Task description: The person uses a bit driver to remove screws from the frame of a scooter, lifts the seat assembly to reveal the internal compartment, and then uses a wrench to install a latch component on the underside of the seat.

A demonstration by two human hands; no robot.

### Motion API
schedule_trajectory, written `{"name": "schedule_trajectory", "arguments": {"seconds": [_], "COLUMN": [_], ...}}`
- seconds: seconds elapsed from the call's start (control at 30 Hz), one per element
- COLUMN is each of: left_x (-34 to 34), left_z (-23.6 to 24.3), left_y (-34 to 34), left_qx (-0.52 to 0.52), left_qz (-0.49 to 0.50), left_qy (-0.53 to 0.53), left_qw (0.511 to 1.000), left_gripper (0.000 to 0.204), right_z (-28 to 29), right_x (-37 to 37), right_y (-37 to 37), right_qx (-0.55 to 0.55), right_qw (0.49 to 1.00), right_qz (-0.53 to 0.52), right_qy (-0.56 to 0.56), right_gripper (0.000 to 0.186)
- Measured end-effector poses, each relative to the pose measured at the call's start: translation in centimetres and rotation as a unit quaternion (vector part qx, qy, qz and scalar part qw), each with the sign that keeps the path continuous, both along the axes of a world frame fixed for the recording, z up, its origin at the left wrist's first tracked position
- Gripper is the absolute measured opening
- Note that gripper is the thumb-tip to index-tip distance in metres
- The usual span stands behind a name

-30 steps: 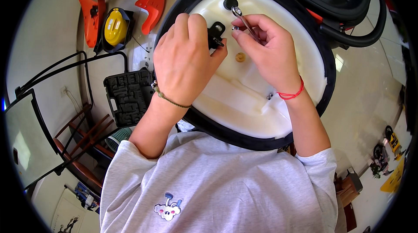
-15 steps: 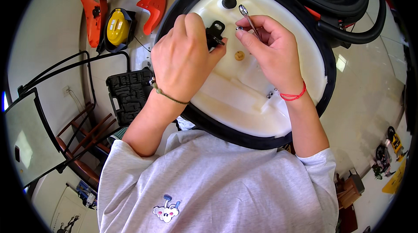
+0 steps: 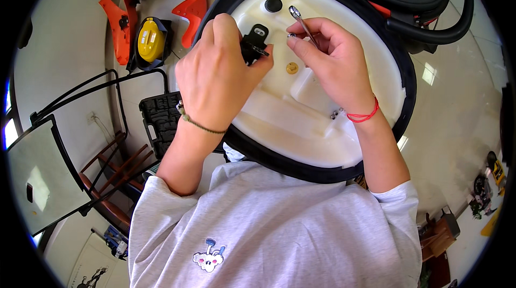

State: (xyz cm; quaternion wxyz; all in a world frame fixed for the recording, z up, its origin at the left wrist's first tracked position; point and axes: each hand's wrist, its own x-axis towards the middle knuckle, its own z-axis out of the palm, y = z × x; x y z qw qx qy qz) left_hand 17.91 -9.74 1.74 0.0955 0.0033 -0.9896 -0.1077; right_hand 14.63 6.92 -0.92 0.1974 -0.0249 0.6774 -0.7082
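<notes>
My left hand (image 3: 215, 67) is closed around a black metal bracket (image 3: 258, 33) with a slotted tab sticking up. Its palm side is turned away, so most of the grip is hidden. Between the thumb and forefinger of my right hand (image 3: 339, 62) is a small shiny metal fastener (image 3: 291, 36), too small to tell nut from bolt. A silver wrench (image 3: 300, 19) lies across that same hand, tucked behind the fingers. Both hands hover over a white moulded plastic shell (image 3: 285, 126). In the shell are a round tan disc (image 3: 292, 68), a black round cap (image 3: 273, 4) and several small metal fasteners (image 3: 335, 114).
A thick black rim (image 3: 406, 86) surrounds the shell. To the left lie an open black tool case (image 3: 160, 121), a yellow part (image 3: 151, 40) and orange panels (image 3: 191, 16). A framed clear panel (image 3: 48, 175) stands further left. A bulky black vehicle part (image 3: 414, 3) sits far right.
The view has shifted slightly. My left hand with the bracket has moved a little left. My right hand keeps the wrench and fastener in nearly the same pose.
</notes>
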Motion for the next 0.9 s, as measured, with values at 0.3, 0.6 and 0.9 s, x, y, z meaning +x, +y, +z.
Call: {"name": "schedule_trajectory", "arguments": {"seconds": [0.3,0.6,0.9], "left_x": [-0.2,-0.1,0.0], "left_z": [-0.4,-0.1,-0.2], "left_y": [0.0,0.3,0.2], "left_qx": [-0.006,-0.005,-0.002], "left_qz": [-0.007,0.002,0.004], "left_qy": [-0.018,-0.043,-0.061], "left_qw": [1.0,0.999,0.998], "left_gripper": [0.043,0.043,0.042], "right_z": [-0.7,-0.7,-1.0], "right_x": [0.2,0.2,0.3], "right_y": [0.0,0.1,0.1], "right_qx": [-0.009,-0.014,-0.015], "right_qw": [1.0,1.0,1.0], "right_qz": [0.002,-0.001,0.005], "right_qy": [-0.005,-0.01,-0.02], "right_gripper": [0.018,0.017,0.017]}}
